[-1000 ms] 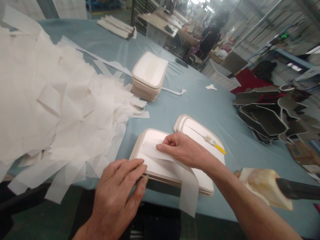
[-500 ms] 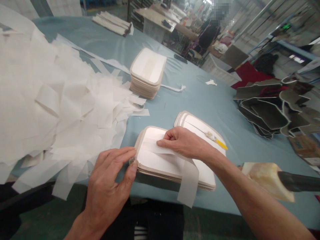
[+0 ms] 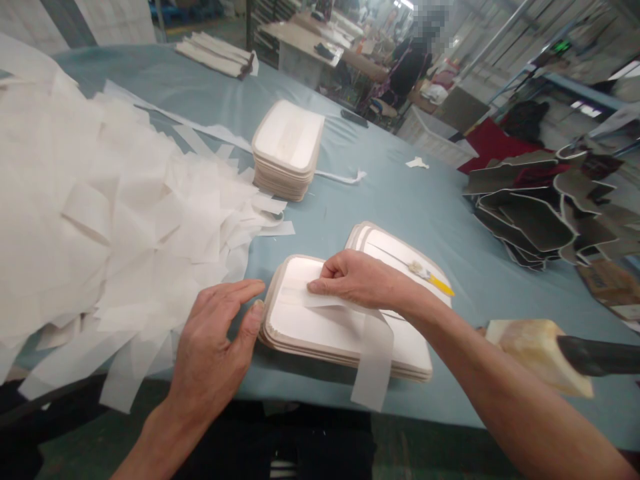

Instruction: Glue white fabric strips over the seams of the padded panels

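Head view shows a thin white strip (image 3: 374, 350), one end drooping

Background: far table edge, heap at right, shop floor behind.
Blue-green tabletop (image 3: 400, 200), far side: off-white bundle (image 3: 214, 53) with a dark end, lying flat. Black phone-like item (image 3: 354, 119) near the edge, small white scrap (image 3: 417, 163) right of it. Right side: heap of dark panels (image 3: 527, 227) with pale edges, red cloth (image 3: 480, 152) just behind, cardboard box (image 3: 607, 283) on the near side, cut off by the frame. Past the table: white crate (image 3: 431, 139), cluttered workbench (image 3: 303, 43), person in dark clothing (image 3: 407, 73) near it, blue rack (image 3: 575, 90) farther right. Small green light (image 3: 563, 46) above the rack. Background blurry.
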A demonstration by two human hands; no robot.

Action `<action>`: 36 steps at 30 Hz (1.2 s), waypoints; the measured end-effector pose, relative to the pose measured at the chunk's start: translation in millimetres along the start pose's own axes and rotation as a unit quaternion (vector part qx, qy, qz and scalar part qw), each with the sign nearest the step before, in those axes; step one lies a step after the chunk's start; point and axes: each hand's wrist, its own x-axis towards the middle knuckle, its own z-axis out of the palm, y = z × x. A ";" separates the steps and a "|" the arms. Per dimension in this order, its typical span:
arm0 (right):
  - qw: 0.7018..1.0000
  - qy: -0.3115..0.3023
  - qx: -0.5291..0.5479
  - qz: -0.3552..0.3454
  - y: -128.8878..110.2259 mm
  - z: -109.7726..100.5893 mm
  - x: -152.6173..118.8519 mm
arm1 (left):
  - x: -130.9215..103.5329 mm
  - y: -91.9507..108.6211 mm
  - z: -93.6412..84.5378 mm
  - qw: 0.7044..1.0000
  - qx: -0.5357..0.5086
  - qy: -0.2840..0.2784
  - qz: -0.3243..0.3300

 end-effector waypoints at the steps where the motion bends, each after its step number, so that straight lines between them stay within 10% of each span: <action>1: 1.000 0.001 0.001 -0.001 0.2 0.2 0.5 | 2.0 -0.7 0.8 1.000 -0.003 -0.005 0.005; 14: 1.000 0.014 -0.012 0.012 -6.2 0.2 -2.5 | 14.7 0.8 8.8 0.980 0.029 -0.064 0.187; 25: 0.996 0.068 -0.053 0.010 -5.0 6.5 -12.7 | 5.1 -10.3 15.4 0.969 0.046 -0.116 0.214; 36: 0.995 0.013 0.094 -0.006 69.9 -8.1 -41.1 | -2.2 -22.8 17.5 0.964 0.052 -0.145 0.215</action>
